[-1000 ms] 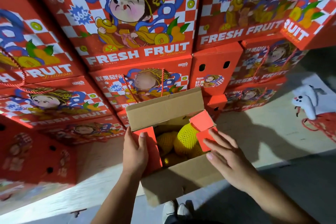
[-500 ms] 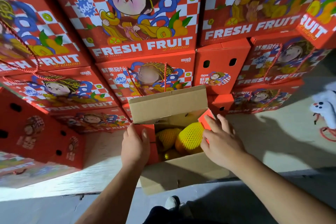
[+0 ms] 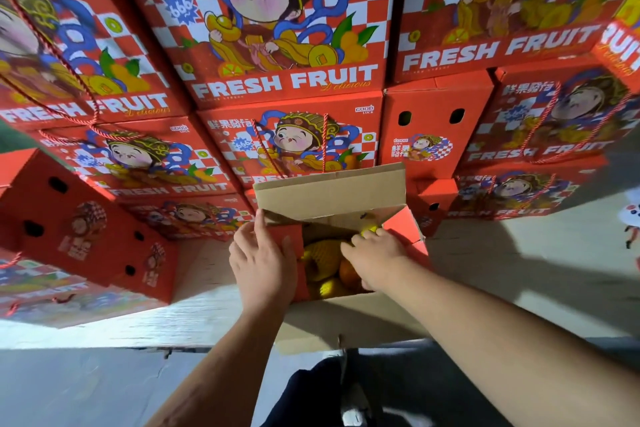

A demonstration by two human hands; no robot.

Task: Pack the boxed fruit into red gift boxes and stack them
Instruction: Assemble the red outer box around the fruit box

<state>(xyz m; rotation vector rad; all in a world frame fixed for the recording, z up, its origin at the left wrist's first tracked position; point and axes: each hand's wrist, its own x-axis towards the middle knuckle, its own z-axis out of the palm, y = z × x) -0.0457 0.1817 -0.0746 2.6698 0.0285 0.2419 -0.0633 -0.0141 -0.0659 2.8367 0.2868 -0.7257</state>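
An open red gift box (image 3: pixel 349 319) stands on the pale floor in front of me, its brown back flap (image 3: pixel 332 189) upright. Inside lie fruits in yellow foam nets (image 3: pixel 322 255) and one bare orange fruit (image 3: pixel 348 272). My left hand (image 3: pixel 263 267) lies flat on the red left side flap (image 3: pixel 285 236), pressing it inward. My right hand (image 3: pixel 375 256) reaches into the box and rests on the fruit, fingers curled over a netted one near the far right corner. The red right side flap (image 3: pixel 403 222) stands up beside that hand.
A wall of stacked red "FRESH FRUIT" gift boxes (image 3: pixel 287 80) with rope handles rises directly behind the open box. More red boxes (image 3: pixel 86 236) lie at the left. Bare floor (image 3: pixel 519 270) lies to the right, where a white toy (image 3: pixel 632 215) shows at the edge. My shoe (image 3: pixel 353 406) is below.
My right hand has moved from the right flap down into the box onto the fruit. My left hand has slid further over the left flap. The view has come closer.
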